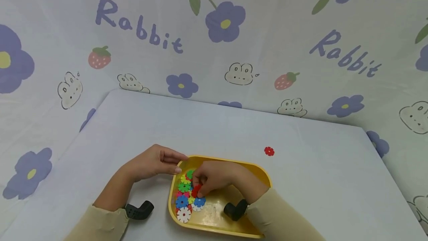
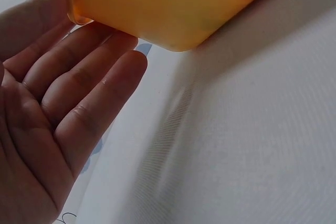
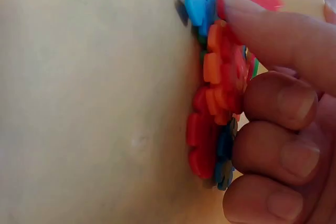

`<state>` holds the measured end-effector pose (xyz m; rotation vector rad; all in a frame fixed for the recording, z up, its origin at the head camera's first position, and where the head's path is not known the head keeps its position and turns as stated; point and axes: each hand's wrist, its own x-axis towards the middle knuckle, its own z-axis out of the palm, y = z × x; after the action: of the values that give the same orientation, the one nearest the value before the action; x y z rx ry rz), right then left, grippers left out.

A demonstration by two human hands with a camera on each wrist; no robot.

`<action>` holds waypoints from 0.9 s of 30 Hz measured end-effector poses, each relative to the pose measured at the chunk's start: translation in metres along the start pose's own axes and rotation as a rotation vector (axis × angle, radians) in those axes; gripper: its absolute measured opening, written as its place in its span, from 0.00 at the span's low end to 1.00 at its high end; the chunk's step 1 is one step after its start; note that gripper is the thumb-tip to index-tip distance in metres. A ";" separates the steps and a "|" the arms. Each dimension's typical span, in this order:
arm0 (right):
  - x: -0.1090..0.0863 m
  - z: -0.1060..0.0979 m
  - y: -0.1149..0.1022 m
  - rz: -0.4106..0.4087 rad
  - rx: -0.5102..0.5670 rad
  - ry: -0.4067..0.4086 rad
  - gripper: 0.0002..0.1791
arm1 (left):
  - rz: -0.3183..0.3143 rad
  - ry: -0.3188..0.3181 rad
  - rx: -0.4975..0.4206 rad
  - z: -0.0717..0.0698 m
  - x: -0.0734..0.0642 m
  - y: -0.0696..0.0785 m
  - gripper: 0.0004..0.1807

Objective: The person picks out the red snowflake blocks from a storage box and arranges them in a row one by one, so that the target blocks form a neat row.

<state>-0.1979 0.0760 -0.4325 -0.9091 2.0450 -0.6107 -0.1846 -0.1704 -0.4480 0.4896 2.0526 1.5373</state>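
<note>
My right hand [image 1: 214, 176] is inside the yellow tray [image 1: 217, 230], its thumb and fingers pinching a red notched plastic disc [image 1: 196, 191]. In the right wrist view the fingers [image 3: 275, 145] are curled beside a cluster of red, orange and blue discs, with the thumb over a red one. Around that hand, along the tray's left side, lie several notched discs, among them a white disc [image 1: 184, 215], a blue disc [image 1: 182, 201] and a green disc [image 1: 184, 186]. My left hand [image 1: 153, 163] rests at the tray's upper left corner, fingers fairly straight against it.
A single red disc [image 1: 269, 151] lies on the white tablecloth [image 1: 317, 181], beyond the tray to the right. Each wrist carries a black mount [image 1: 139, 210]. A cloth printed with flowers and rabbits [image 1: 239, 74] hangs behind and beside the table.
</note>
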 end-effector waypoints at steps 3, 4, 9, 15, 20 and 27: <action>0.000 0.000 0.000 -0.014 0.032 0.005 0.06 | 0.000 0.002 0.001 0.000 0.001 -0.001 0.22; 0.000 0.000 0.000 -0.020 0.046 0.004 0.06 | 0.002 0.000 0.000 0.000 0.001 -0.001 0.22; 0.000 0.000 0.000 -0.054 0.125 -0.015 0.06 | 0.008 -0.003 0.001 -0.001 0.001 -0.002 0.22; -0.003 -0.002 0.000 -0.078 0.176 -0.015 0.06 | 0.018 -0.009 0.006 -0.001 0.001 -0.002 0.22; -0.005 -0.004 -0.001 -0.069 0.226 -0.001 0.04 | 0.013 -0.013 -0.006 -0.002 0.001 -0.001 0.22; -0.008 -0.004 -0.002 -0.072 0.269 0.017 0.03 | 0.018 -0.014 -0.015 -0.001 0.000 -0.001 0.22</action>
<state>-0.1971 0.0818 -0.4250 -0.8222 1.8940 -0.9106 -0.1854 -0.1712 -0.4493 0.5134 2.0305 1.5542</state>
